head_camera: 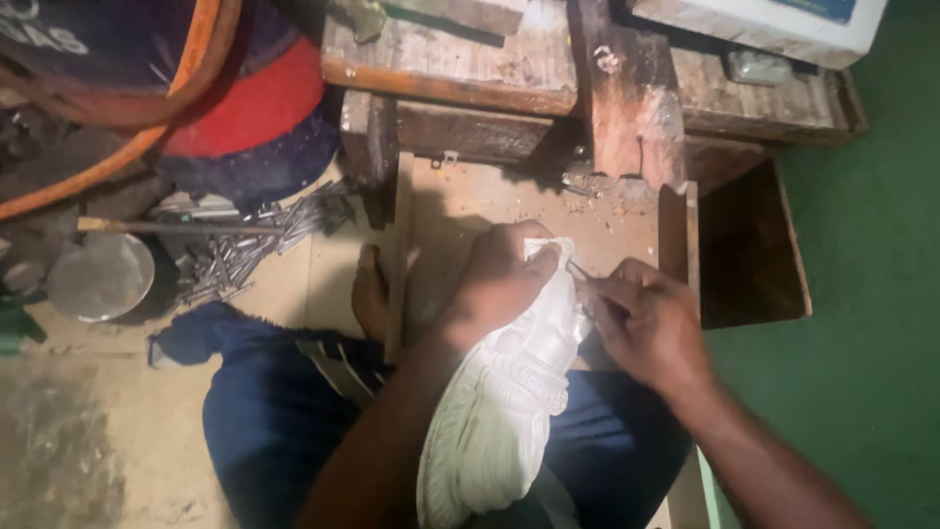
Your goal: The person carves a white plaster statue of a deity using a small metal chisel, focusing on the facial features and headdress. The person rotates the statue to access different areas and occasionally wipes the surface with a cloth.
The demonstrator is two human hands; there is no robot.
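Note:
A white carved figure [504, 411] with ribbed, feather-like relief rests on my lap, its upper end tilted toward a low wooden board. My left hand [494, 279] is wrapped around the top of the carving and holds it steady. My right hand [641, 318] grips a thin metal carving tool [580, 269], whose tip meets the carving's upper edge right beside my left fingers. Both forearms reach in from below, and my legs in dark blue trousers lie under the carving.
A low wooden work board [529, 211] dusted with chips lies ahead, with a rough wooden bench [460, 69] behind it. Several metal chisels [250, 250] lie piled on the floor at left, beside a round metal lid [98, 277]. A green wall [871, 294] is at right.

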